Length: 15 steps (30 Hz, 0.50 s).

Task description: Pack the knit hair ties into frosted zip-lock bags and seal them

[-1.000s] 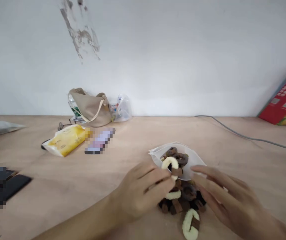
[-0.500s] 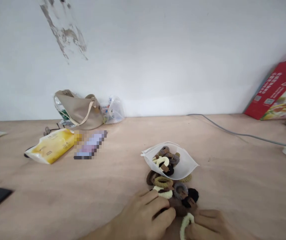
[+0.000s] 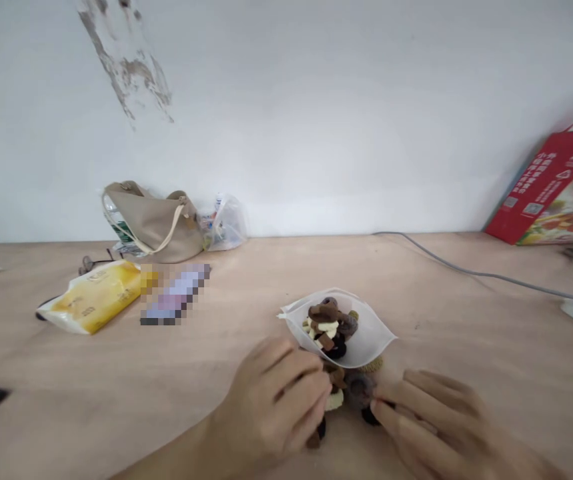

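The left hand (image 3: 279, 403) and the right hand (image 3: 439, 423) are both seen bare, and the left forearm (image 3: 181, 443) is bared as far as it is shown; of the right forearm (image 3: 529, 461), only a short blurred part is taken in. Slender fingers (image 3: 299, 393) and rounded knuckles (image 3: 269, 367) are seen; finer detail is lost to blur.

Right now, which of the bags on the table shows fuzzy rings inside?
The white pouch, open just beyond the left hand; the beige handbag, clear plastic bag and red bag are farther back, near the wall.
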Each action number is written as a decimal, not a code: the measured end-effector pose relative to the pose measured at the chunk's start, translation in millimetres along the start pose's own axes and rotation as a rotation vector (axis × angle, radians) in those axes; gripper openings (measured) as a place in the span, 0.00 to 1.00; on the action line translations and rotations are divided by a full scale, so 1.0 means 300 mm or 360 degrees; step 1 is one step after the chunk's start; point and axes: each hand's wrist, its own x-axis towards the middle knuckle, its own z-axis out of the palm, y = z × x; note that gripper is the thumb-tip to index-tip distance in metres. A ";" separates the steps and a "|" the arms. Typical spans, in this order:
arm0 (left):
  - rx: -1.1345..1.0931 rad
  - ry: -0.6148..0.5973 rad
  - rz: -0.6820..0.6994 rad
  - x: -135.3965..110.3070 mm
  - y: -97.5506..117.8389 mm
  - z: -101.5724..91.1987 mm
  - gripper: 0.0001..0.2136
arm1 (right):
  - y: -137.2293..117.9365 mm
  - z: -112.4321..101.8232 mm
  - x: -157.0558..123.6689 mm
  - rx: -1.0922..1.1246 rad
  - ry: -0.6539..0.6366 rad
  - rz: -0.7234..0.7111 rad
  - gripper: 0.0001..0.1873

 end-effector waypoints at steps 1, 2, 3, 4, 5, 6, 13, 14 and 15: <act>-0.0043 -0.0086 0.0032 -0.021 0.009 -0.002 0.04 | -0.007 0.006 -0.013 0.0025 -0.0053 0.0013 0.17; -0.0070 -0.0186 0.0041 -0.043 0.018 -0.005 0.03 | -0.013 0.011 -0.026 0.0047 -0.0102 0.0037 0.18; -0.0083 -0.0286 0.0036 -0.064 0.027 -0.008 0.02 | -0.018 0.016 -0.038 0.0068 -0.0138 0.0069 0.19; -0.0084 -0.0371 0.0025 -0.082 0.034 -0.010 0.02 | -0.022 0.019 -0.048 0.0096 -0.0174 0.0097 0.21; -0.0086 -0.0443 0.0014 -0.097 0.039 -0.013 0.03 | -0.025 0.021 -0.055 0.0126 -0.0220 0.0118 0.23; -0.0092 -0.0502 0.0006 -0.106 0.042 -0.014 0.03 | -0.027 0.020 -0.059 0.0162 -0.0266 0.0111 0.24; -0.0233 -0.0692 0.0065 -0.090 0.054 -0.030 0.05 | -0.009 -0.028 -0.017 0.0190 -0.0109 -0.0065 0.20; -0.0247 -0.0686 0.0064 -0.088 0.057 -0.034 0.05 | 0.000 -0.033 -0.005 0.0120 -0.0030 -0.0038 0.18; -0.0261 -0.0684 0.0063 -0.087 0.060 -0.040 0.06 | 0.010 -0.035 0.007 0.0053 0.0028 0.0010 0.15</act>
